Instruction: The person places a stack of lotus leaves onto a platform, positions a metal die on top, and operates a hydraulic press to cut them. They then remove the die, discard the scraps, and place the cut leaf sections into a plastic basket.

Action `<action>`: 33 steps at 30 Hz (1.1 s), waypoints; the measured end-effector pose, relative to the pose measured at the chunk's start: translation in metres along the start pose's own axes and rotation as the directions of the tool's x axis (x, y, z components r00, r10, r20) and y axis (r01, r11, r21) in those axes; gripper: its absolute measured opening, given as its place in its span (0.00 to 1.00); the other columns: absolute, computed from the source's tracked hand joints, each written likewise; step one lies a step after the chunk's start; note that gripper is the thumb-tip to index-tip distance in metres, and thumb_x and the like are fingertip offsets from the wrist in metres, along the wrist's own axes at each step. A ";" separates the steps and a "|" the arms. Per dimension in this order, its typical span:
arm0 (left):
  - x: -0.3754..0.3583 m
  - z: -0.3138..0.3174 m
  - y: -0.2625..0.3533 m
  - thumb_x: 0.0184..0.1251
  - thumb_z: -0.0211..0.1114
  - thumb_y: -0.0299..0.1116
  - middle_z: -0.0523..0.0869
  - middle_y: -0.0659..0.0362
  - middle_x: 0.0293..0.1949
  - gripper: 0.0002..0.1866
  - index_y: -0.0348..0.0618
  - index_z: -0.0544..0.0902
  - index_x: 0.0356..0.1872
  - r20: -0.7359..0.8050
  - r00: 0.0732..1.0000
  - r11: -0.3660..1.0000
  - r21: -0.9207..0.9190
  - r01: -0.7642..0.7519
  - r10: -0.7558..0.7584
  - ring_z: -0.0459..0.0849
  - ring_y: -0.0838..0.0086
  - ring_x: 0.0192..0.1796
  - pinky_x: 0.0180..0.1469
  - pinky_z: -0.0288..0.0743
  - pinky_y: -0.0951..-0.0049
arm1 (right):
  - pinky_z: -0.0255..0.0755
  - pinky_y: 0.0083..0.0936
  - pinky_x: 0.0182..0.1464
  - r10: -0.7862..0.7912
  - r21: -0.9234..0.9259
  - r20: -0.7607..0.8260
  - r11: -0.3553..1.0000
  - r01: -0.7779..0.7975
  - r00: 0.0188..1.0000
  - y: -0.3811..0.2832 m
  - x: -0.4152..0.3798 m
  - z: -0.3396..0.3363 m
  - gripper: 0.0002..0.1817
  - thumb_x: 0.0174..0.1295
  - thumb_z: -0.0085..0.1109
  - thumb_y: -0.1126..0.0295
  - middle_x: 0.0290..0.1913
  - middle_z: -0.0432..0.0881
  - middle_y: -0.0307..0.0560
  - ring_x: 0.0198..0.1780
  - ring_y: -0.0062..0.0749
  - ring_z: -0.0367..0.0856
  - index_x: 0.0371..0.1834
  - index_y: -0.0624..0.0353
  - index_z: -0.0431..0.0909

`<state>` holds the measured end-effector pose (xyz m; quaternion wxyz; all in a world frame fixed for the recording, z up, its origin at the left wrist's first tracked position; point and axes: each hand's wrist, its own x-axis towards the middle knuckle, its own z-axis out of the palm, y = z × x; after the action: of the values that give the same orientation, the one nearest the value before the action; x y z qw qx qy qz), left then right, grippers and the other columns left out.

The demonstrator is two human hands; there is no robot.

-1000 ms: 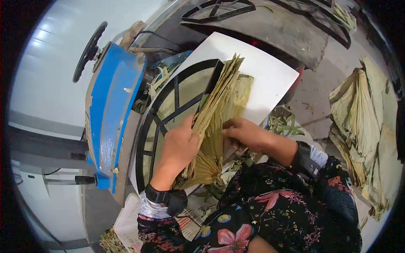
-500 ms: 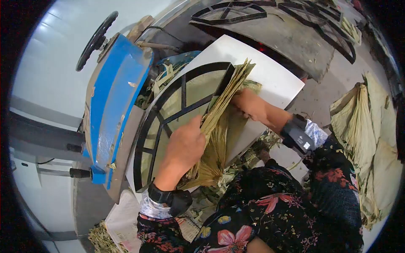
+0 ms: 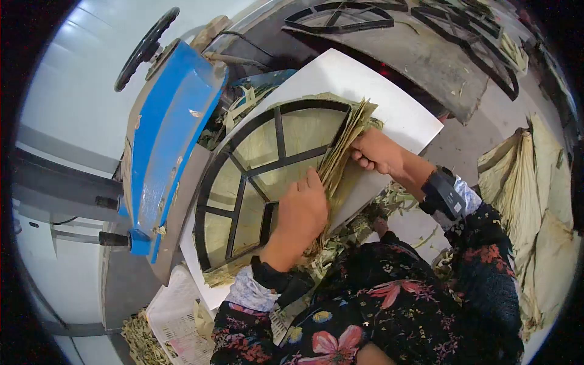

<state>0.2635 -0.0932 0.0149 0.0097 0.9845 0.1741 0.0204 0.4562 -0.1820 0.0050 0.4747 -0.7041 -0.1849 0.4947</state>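
A black fan-shaped cutting frame [image 3: 281, 132] with inner bars lies on pale dried leaves [image 3: 307, 132], whose edges stick out past its curved rim. Along the frame's right side, a stack of dried leaves [image 3: 344, 148] is bunched upward. My left hand [image 3: 301, 210] is closed at the lower part of this bunch, fingers curled, its wrist over the frame's lower corner. Higher up, my right hand [image 3: 374, 152] grips the outer side of the bunch with bent fingers. Where the left fingertips meet the leaves is partly hidden.
Beneath everything lies a white board [image 3: 398, 115]. A blue machine [image 3: 167, 140] with a black handwheel [image 3: 146, 52] stands at left. More black frames [image 3: 340, 24] rest on the far surface. Large dried leaves [image 3: 523, 188] hang at right; leaf scraps [image 3: 146, 337] lie lower left.
Both hands have shifted right, the left also away from the frame's middle. The bunched leaves moved right and look more upright. Leaf edges now show beyond the frame's curved rim.
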 end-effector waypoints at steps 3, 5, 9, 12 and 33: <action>0.000 -0.001 0.008 0.53 0.61 0.31 0.80 0.45 0.34 0.31 0.23 0.65 0.57 -0.071 0.997 1.000 0.022 -0.011 0.013 0.80 0.54 0.39 0.38 0.76 0.62 | 0.49 0.12 0.10 0.063 0.009 0.047 0.998 -0.063 0.997 0.005 0.012 -0.006 0.13 0.62 0.48 0.59 0.18 0.68 0.31 0.14 0.14 0.63 0.25 0.54 0.73; 0.000 0.003 0.008 0.53 0.58 0.26 0.80 0.47 0.33 0.29 0.21 0.66 0.56 -0.078 0.997 0.998 0.055 -0.015 0.019 0.80 0.58 0.38 0.36 0.77 0.64 | 0.54 0.13 0.14 -0.006 0.153 0.146 0.988 -0.016 0.989 0.028 0.038 -0.011 0.13 0.63 0.49 0.60 0.19 0.70 0.33 0.16 0.16 0.65 0.26 0.55 0.74; 0.006 0.007 0.002 0.55 0.59 0.31 0.81 0.43 0.34 0.30 0.22 0.64 0.58 -0.008 1.000 0.996 0.093 0.012 -0.012 0.82 0.55 0.37 0.39 0.78 0.63 | 0.60 0.16 0.17 -0.081 0.016 0.065 0.997 0.080 0.995 0.032 -0.011 -0.008 0.12 0.63 0.50 0.63 0.21 0.72 0.37 0.18 0.19 0.68 0.35 0.61 0.75; 0.008 0.003 0.001 0.54 0.55 0.26 0.81 0.43 0.34 0.27 0.20 0.66 0.56 0.038 0.999 0.994 0.109 0.003 -0.007 0.83 0.55 0.35 0.38 0.79 0.65 | 0.65 0.19 0.19 -0.233 0.190 -0.115 0.949 0.252 0.966 0.055 -0.040 0.002 0.14 0.63 0.50 0.66 0.25 0.76 0.43 0.19 0.24 0.72 0.44 0.67 0.74; -0.008 0.008 0.000 0.53 0.58 0.26 0.81 0.47 0.28 0.25 0.23 0.69 0.53 -0.072 0.986 0.983 0.116 -0.141 0.150 0.81 0.56 0.33 0.34 0.78 0.63 | 0.69 0.26 0.19 0.008 0.355 -0.049 0.935 0.010 0.999 0.047 -0.027 0.037 0.13 0.63 0.46 0.69 0.27 0.80 0.49 0.21 0.32 0.79 0.39 0.68 0.76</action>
<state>0.2566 -0.0960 0.0064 -0.0533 0.9920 0.1027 0.0512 0.4023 -0.2070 -0.0230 0.5986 -0.6188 -0.0811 0.5022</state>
